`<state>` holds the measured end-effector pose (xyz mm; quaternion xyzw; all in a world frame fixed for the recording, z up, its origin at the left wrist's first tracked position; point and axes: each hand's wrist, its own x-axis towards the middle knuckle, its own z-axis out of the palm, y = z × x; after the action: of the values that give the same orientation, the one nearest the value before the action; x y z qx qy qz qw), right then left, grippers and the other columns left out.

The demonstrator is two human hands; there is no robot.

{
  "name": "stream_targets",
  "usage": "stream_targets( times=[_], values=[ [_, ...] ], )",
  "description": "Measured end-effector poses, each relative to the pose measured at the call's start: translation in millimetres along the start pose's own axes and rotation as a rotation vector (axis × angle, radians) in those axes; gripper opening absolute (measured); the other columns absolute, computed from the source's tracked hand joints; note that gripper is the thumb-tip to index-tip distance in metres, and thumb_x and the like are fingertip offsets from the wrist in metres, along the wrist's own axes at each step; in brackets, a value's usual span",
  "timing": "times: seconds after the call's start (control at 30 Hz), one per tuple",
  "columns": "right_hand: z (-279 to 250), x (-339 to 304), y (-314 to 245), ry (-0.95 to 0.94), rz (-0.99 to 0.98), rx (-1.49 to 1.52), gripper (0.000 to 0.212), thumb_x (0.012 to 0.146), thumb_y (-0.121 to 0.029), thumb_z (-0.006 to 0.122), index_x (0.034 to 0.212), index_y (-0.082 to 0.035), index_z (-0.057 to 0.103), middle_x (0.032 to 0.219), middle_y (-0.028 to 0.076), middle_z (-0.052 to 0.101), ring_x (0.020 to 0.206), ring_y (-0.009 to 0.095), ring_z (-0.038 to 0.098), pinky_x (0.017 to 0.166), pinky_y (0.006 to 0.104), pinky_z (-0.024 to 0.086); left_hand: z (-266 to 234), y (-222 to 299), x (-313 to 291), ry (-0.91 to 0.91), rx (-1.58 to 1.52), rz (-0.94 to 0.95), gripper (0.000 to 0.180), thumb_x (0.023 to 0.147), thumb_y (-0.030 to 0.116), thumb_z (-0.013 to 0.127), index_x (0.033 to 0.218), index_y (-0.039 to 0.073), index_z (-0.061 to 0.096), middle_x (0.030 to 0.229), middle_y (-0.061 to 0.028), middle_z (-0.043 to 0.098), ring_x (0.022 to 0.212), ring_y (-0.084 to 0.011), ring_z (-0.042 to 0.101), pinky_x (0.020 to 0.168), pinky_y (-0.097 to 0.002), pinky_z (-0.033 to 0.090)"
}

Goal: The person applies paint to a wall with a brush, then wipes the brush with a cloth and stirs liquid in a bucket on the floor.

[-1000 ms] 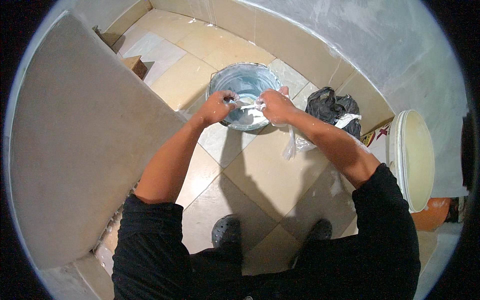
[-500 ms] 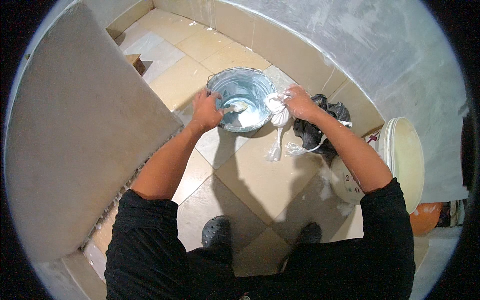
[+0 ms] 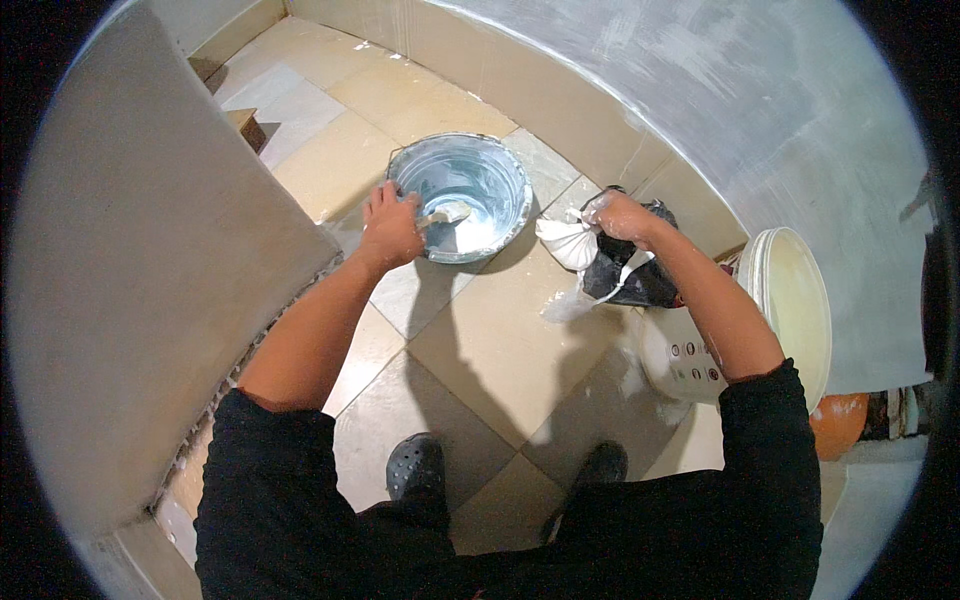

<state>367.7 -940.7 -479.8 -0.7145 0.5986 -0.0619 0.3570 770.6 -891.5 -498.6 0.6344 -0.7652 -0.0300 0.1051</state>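
A grey-blue bucket stands on the tiled floor ahead of me, its inside smeared white and a white paste at the bottom. My left hand is at its left rim, closed around the handle of a white-smeared tool. The tool's head reaches over the bucket's inside; its exact kind is unclear. To the right of the bucket, my right hand grips the gathered neck of a white plastic bag. The bag's loose end trails downward. Behind it and under my right hand lies a crumpled black plastic bag.
A large white tub lies tipped on its side at the right, near an orange object. At the left rises a grey wall panel. A plastered wall curves along the back right. My dark clogs stand on the tiles.
My right hand has pulled the white bag rightward, away from the bucket's rim and over the black bag. My left hand stays at the bucket with the tool.
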Motion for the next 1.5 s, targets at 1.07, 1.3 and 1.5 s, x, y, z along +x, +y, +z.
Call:
stream_targets(
  times=[1.07,1.3,1.5],
  values=[
    [54,-35,51,-0.035,-0.003,-0.617,0.030,0.076,-0.005,0.064,0.104,-0.002,0.072,0.105,0.024,0.070,0.103,0.039,0.068,0.090,0.0460,0.054,16,-17,4,-0.385,-1.304,-0.817,0.032,0.089,0.016,0.064,0.113,-0.003,0.055,0.091,-0.0135,0.065,0.071,-0.0233,0.067,0.065,-0.0370,0.061],
    [53,-22,60,-0.144,-0.001,-0.524,0.037,0.076,-0.006,0.063,0.112,-0.005,0.071,0.114,0.022,0.069,0.109,0.038,0.067,0.094,0.0445,0.053,13,-13,1,-0.272,-1.334,-0.701,0.027,0.092,0.012,0.055,0.114,-0.003,0.059,0.099,-0.0154,0.067,0.083,-0.0259,0.070,0.073,-0.0407,0.063],
    [44,-16,62,-0.111,0.003,-0.479,0.033,0.073,-0.014,0.070,0.105,-0.004,0.071,0.110,0.022,0.070,0.108,0.039,0.065,0.094,0.0454,0.052,-2,4,-1,-0.209,-1.234,-0.615,0.032,0.092,0.013,0.056,0.116,-0.008,0.059,0.102,-0.0177,0.068,0.085,-0.0292,0.072,0.072,-0.0421,0.064]
  ],
)
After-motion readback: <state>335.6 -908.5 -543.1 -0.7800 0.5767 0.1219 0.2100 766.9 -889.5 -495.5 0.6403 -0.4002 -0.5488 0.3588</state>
